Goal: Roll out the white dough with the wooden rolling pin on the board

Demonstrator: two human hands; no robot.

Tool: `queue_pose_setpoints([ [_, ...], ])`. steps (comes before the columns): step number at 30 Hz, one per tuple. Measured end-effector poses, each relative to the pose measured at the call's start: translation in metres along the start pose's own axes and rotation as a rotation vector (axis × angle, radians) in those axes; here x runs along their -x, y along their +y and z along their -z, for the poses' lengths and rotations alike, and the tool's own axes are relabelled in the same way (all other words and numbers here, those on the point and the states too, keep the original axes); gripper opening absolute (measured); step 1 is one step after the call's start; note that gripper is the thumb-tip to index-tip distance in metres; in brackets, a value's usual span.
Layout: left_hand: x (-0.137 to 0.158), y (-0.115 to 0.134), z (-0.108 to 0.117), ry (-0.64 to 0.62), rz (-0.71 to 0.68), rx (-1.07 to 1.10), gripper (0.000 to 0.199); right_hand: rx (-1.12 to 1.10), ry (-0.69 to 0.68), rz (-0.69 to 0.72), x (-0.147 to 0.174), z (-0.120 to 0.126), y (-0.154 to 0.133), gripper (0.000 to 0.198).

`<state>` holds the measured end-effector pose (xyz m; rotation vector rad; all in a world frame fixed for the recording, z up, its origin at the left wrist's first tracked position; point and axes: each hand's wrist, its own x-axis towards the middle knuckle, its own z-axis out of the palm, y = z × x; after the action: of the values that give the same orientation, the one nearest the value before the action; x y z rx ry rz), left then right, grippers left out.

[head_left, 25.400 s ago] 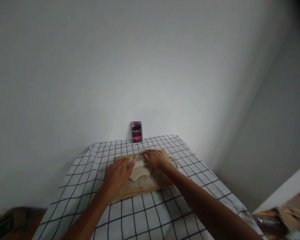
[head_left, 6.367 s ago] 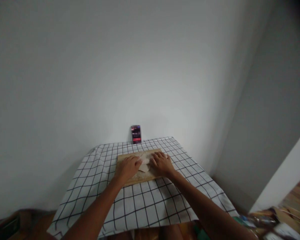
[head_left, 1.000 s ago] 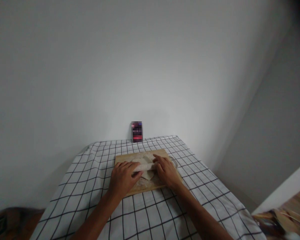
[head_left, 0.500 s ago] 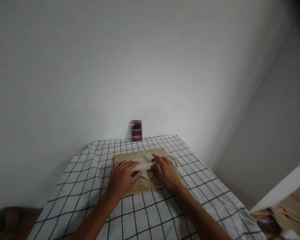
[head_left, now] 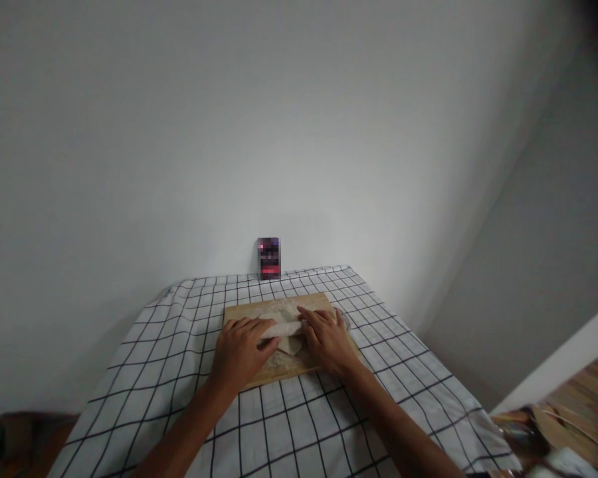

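Note:
A pale, floury rolling pin (head_left: 285, 329) lies crosswise over a flat sheet of dough (head_left: 290, 344) on a wooden board (head_left: 259, 380). My left hand (head_left: 240, 342) is curled over the pin's left end, with the thumb on the near side. Over the right end sits my right hand (head_left: 327, 338), fingers bent on the pin and the index finger reaching forward. Flour is scattered on the board around the dough. Both ends of the pin are hidden under my hands.
The board rests on a white cloth with black checks (head_left: 289, 431). At the table's far edge a small pixelated upright object (head_left: 270, 258) leans at the wall (head_left: 299, 133). A ring-like handle (head_left: 347, 321) shows beside my right hand. Blurred items (head_left: 533, 431) stand low at the right.
The whole view has shifted slightly, so everything appears a little further left and higher. My hands keep their hold on the rolling pin, which has hardly moved over the dough.

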<state>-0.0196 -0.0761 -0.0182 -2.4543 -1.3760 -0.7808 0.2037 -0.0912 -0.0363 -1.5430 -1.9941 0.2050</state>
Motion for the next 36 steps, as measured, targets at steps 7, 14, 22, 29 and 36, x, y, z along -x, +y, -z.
queue_pose_setpoints([
  [7, 0.0000, -0.0006, -0.0015, 0.003, -0.005, 0.001, 0.022, 0.082, 0.051, 0.004, 0.0031, -0.0060, -0.0055, 0.050],
  [14, 0.0011, -0.0005, -0.0011, 0.007, -0.003, -0.013, 0.022, 0.082, -0.010, -0.002, 0.0004, -0.0012, -0.0082, 0.049],
  [22, 0.0009, 0.0004, 0.0014, -0.002, -0.005, -0.001, 0.022, 0.128, 0.023, -0.002, 0.0020, -0.0060, -0.0074, 0.056],
  [29, -0.0004, 0.0011, 0.0017, -0.012, 0.009, 0.002, 0.022, 0.043, 0.011, -0.002, 0.0035, -0.0012, -0.0087, 0.063],
  [36, 0.0009, 0.0018, 0.0023, 0.001, 0.005, 0.005, 0.022, -0.011, 0.013, 0.017, 0.0026, -0.0005, -0.0036, 0.065],
])
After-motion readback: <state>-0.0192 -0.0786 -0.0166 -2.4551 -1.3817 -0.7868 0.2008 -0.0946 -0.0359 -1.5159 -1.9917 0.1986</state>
